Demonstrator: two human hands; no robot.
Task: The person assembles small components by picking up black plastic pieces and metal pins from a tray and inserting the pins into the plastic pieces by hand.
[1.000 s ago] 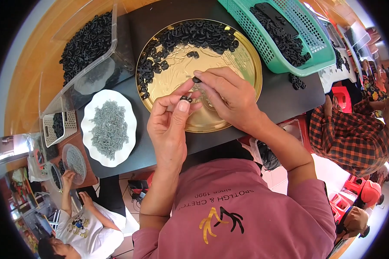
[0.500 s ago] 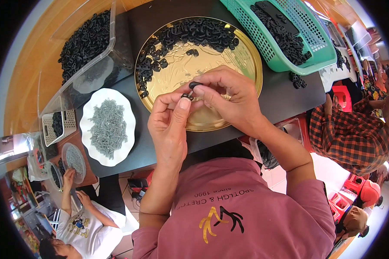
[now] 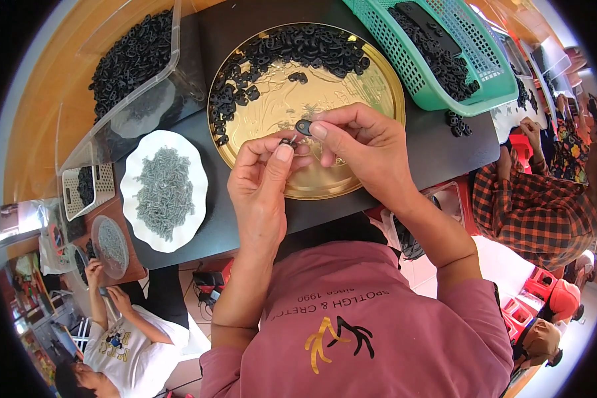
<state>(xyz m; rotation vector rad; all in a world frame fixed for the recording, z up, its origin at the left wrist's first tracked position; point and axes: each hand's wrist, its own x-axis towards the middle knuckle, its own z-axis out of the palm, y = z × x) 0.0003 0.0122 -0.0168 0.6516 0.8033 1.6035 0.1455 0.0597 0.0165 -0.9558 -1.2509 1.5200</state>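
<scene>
Over the near part of a round gold tray (image 3: pixel 275 109), my left hand (image 3: pixel 262 179) pinches a small black part (image 3: pixel 287 142) between thumb and fingers. Just right of it, my right hand (image 3: pixel 368 152) grips a flat black oval piece (image 3: pixel 303 127) with a hole, its face turned up. A thin silvery bit shows between the two parts; whether it is a pin or screw I cannot tell. Many similar black pieces (image 3: pixel 298 50) are heaped along the tray's far and left side. To the left, a scalloped white plate (image 3: pixel 132 215) carries a pile of small silver-grey screws or pins (image 3: pixel 166 192).
A clear plastic bin (image 3: pixel 172 69) of black pieces stands at the far left, a green basket (image 3: pixel 404 56) with more at the far right. Loose black pieces (image 3: pixel 458 125) lie beside the basket. Co-workers sit at left (image 3: pixel 136 338) and right (image 3: pixel 530 205).
My right hand has shifted slightly right, drawing its oval piece away from the left hand's part. That piece has turned so its hole shows. My left hand stays nearly in place.
</scene>
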